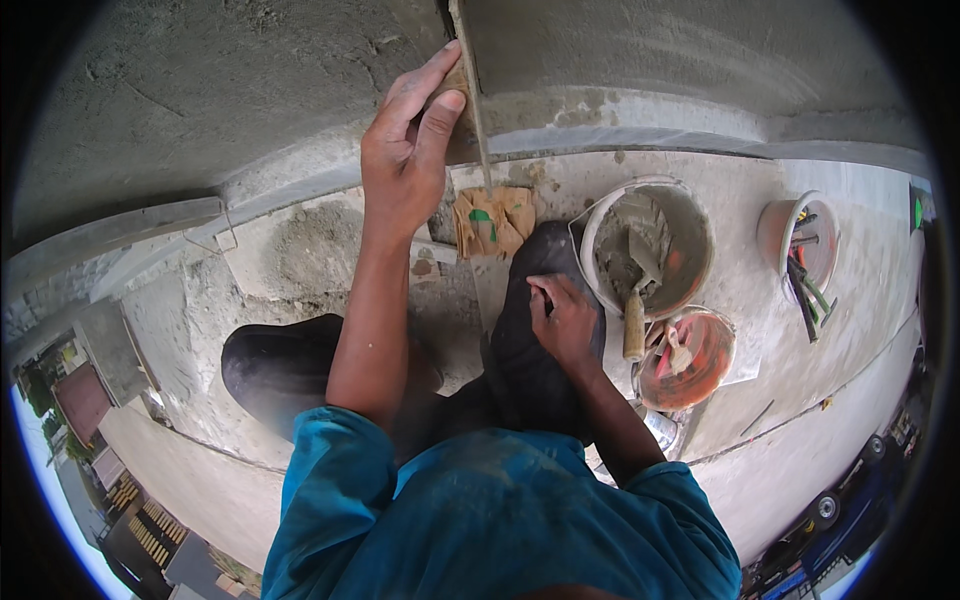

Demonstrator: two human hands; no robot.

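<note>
My left hand (408, 150) is raised against the grey plastered wall (240, 70), its fingers and thumb closed on a thin upright wooden strip (475, 120). The strip's lower end comes down near a piece of crumpled brown paper (512, 215) with a green mark. On my right knee (545, 260) rests my right hand (562, 318), fingers curled, with nothing visible in it. Beside that knee stands a white bucket (701, 245) of wet mortar. A trowel (634, 325) lies in it, blade on the mortar and wooden handle over the near rim.
An orange-lined bucket (716, 350) with small tools sits just nearer than the mortar. Farther right, another white bucket (774, 232) holds several hand tools. A mortar-stained board (300, 250) lies on the left, by the wall's base. Vehicles (825, 515) show at the lower right rim.
</note>
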